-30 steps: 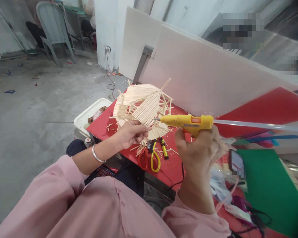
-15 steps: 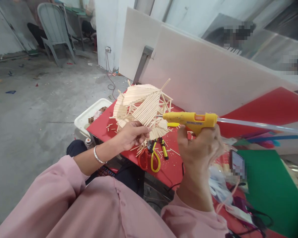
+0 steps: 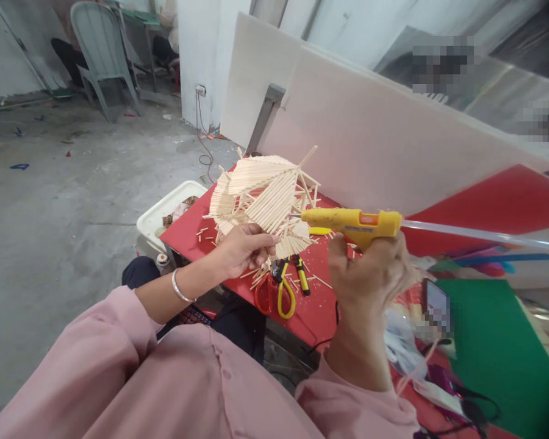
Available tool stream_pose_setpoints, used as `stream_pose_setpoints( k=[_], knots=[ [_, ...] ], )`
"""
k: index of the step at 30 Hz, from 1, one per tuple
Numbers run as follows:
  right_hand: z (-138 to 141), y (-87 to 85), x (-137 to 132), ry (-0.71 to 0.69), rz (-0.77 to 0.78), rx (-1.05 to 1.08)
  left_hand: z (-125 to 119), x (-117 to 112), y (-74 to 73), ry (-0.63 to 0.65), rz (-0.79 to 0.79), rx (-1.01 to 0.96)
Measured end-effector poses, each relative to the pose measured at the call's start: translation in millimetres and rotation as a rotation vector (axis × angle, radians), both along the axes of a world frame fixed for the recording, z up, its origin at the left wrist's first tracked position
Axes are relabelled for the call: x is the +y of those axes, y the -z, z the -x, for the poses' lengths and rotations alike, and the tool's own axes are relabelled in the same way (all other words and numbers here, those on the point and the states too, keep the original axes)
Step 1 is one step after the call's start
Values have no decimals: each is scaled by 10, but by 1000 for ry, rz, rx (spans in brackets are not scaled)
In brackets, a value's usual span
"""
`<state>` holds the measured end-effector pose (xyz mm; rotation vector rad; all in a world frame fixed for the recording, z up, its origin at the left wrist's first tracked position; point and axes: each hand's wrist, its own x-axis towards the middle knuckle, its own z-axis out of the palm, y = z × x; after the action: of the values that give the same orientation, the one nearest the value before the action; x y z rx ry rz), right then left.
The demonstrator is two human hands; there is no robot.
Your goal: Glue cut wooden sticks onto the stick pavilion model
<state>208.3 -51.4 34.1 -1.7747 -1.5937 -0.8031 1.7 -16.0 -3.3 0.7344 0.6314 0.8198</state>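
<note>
Glue gun [image 3: 352,222] shifted slightly right since a second ago. Right hand [image 3: 370,274] closed around it, nozzle at stick model [image 3: 260,198]. Left hand [image 3: 242,247] pinches the model's lower edge over red desk [image 3: 187,228]. Judgement: brace model, lay a small bead, keep fingers off the nozzle.

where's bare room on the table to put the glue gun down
Bare: the green sheet right of the phone, and red table between scissors and near edge. Crowded under the stick model and round the phone.
</note>
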Motion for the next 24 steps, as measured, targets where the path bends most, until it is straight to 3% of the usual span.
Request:
stream_pose_setpoints(
  k=[20,24],
  knots=[
    [9,31,-58,-7,-92,-132,6,14,16,11,21,-52],
    [-2,39,-72,-14,-47,-124,13,11,16,2,30,-60]
  ],
)
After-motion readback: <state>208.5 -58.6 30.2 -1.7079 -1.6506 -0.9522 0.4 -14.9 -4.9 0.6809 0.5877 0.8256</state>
